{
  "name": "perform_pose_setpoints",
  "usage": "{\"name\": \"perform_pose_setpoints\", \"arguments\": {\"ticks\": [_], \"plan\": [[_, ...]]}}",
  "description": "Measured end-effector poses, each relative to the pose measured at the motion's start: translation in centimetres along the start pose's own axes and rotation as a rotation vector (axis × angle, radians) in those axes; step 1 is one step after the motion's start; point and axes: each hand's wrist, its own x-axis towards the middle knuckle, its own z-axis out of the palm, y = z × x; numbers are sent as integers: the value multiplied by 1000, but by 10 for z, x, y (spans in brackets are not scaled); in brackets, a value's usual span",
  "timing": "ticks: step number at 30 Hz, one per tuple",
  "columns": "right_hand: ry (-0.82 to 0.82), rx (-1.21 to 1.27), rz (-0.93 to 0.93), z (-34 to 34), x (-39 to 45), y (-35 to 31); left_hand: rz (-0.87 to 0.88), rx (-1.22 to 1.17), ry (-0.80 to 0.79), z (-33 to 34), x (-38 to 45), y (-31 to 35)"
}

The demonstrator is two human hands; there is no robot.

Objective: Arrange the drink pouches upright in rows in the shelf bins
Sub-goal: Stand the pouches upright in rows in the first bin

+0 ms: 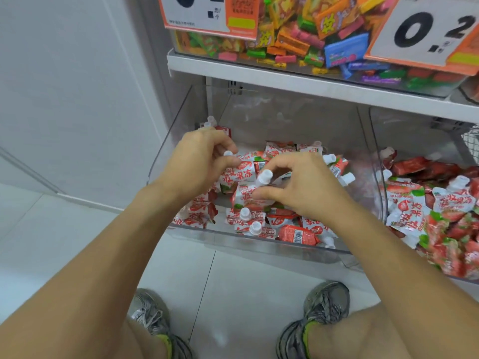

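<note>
Knees and grey sneakers [327, 304] at bottom of frame, person crouched on white tile floor [77, 242], both bare forearms reaching up twd centre.

Left hand [197, 164], centre-left: fingers curled, pinching a pouch by its white cap [228, 153], red/white pouch body [239, 172] hanging to the right of the palm, tilted rather than upright.

Right hand [305, 187], just right of centre: thumb and fingers curled around another pouch [245, 195], fingers near its white cap [265, 176]; thumb pressed on the pouch front. Both hands close together, not touching.

Clear plastic bin [178, 156] under them, mid-frame, front wall tilted out twd the viewer. Inside: jumble of strawberry drink pouches [298, 233], most lying flat or leaning at all angles, caps pointing diff ways. One or two stand at the bin's back-left corner [211, 123], partly hidden behind left hand; can't tell how many.

Second clear bin [375, 151] at right edge, touching the first, heaped w/ similar pouches [451, 203], also messy.

Above, upper part of frame: white shelf edge [285, 79], then a clear bin of mixed coloured candy [311, 35] w/ two orange-bordered price cards [425, 32] hung on the front.
</note>
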Motion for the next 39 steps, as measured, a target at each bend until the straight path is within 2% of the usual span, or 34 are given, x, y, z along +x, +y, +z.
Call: {"name": "perform_pose_setpoints", "arguments": {"ticks": [6, 13, 16, 19, 21, 23, 25, 27, 31, 33, 36, 39], "plan": [[-47, -210, -85, 17, 3, 4, 8, 12, -178, 8, -1, -1], [-99, -346, -146, 36, 11, -1, 18, -19, -225, 13, 6, -5], [-166, -455, -111, 42, 14, -4, 16, -35, -236, 13, 8, -6], [-261, -335, -35, 31, 17, -2, 24, -27, -298, 10, 5, -7], [-328, -147, 49, 17, 16, 0, 28, 4, -366, 8, 3, -8], [-208, -6, 87, 1, 16, 5, 33, 22, -426, 6, 2, -7], [29, -75, 38, -12, 22, 12, 41, 1, -478, 5, 2, -8], [108, -160, 8, -19, 34, 17, 54, -6, -507, 4, 3, -7], [-181, -288, -3, -3, 59, 19, 60, 17, -527, 3, 4, -4], [-274, -344, 18, 8, 67, 24, 44, -14, -554, 1, 2, -6], [-214, -343, 49, 10, 69, 29, -33, -70, -482, -2, -3, -7], [-175, -304, 88, -2, 67, 26, -84, -93, -170, -4, -4, -4]]}}
